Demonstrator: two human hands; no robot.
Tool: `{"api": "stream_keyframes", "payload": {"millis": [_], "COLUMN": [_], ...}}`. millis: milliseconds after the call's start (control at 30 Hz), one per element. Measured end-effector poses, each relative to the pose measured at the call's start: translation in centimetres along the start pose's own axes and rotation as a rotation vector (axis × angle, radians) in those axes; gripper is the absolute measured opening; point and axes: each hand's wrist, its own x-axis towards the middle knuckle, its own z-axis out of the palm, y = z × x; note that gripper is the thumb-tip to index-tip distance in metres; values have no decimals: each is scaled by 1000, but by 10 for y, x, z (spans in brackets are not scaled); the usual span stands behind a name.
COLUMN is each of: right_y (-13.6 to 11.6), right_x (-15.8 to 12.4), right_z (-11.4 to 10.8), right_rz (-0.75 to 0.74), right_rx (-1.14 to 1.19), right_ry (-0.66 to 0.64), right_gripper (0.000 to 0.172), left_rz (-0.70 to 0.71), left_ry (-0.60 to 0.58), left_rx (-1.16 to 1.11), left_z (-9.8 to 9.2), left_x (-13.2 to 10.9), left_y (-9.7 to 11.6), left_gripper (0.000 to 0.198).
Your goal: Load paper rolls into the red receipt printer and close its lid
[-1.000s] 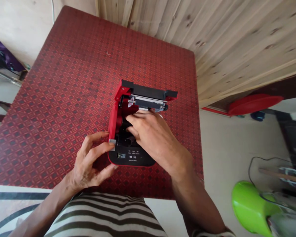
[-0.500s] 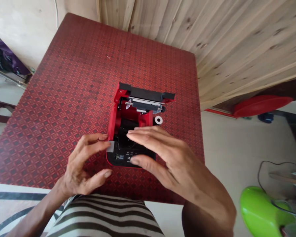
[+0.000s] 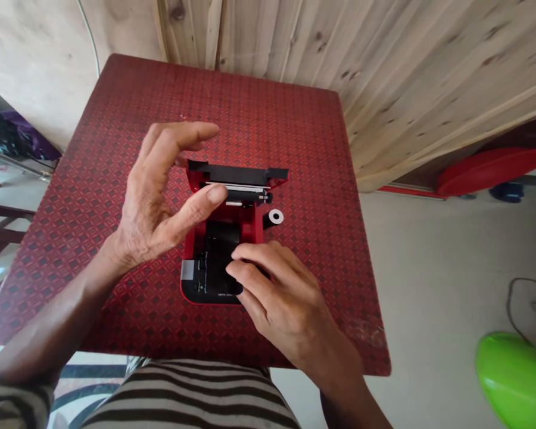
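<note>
A red and black printer (image 3: 255, 229) stands on the table with its lid (image 3: 236, 174) raised. From its inside a glossy black strip (image 3: 221, 262) runs forward over the front panel, covering most of it. My right hand (image 3: 286, 292) has its bent fingers at the right edge of this strip, seemingly pinching it; the thumb is mostly hidden. Up by the left end of the lid is my left hand (image 3: 161, 196), thumb and fingers wide apart and nothing in it. Its thumb crosses in front of the lid; whether it touches cannot be seen.
A small black roll with a white end (image 3: 276, 217) lies right of the printer. The table (image 3: 129, 107) has a red patterned cover and meets a wooden plank wall (image 3: 290, 36) behind. A green rounded object (image 3: 513, 375) is at lower right.
My left hand has risen from the printer's front left corner to the lid. My right hand has closed at the black strip, which now reaches farther forward over the panel.
</note>
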Motion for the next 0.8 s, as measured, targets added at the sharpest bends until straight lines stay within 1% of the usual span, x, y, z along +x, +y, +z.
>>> {"api": "stream_keyframes", "payload": {"millis": [67,133,200,233,333,467,533,600,667,800], "right_y": [-2,-4,-7,-9,-14,-20,-21,-21,-21,-20], "right_x": [-1,-3,-5,-7,-12,-18,-20,-22,-22,-21], "right_z": [-2,-4,-6,-7,-9,-8,-6,-4,-2,-2], "right_rz": [-3,-5,-16,-21,-42,-81,-86,-78,-66,-43], "right_rx": [-4,-1,2,-1,-32,-131,-158,-150,-134,-138], "right_ry": [-23,-35,-39,-39,-10,2,4,14,26,62], "right_gripper": [18,15,12,12,15,17,16,12,11,14], "left_rz": [42,46,67,100,186,272,318,353,388,436], "left_ry": [-77,-148,-161,-155,-176,-237,-246,-249,-232,-198], "left_rx": [-82,-132,-142,-136,-86,-28,-23,-8,12,53], "left_z": [2,2,-1,-2,-6,-6,-3,0,3,6], "left_x": [1,-1,-6,-9,-24,-53,-66,-76,-80,-82], "left_y": [0,0,1,1,5,6,3,-1,-4,-6], "left_gripper": [58,56,56,56,55,50,52,57,63,72]}}
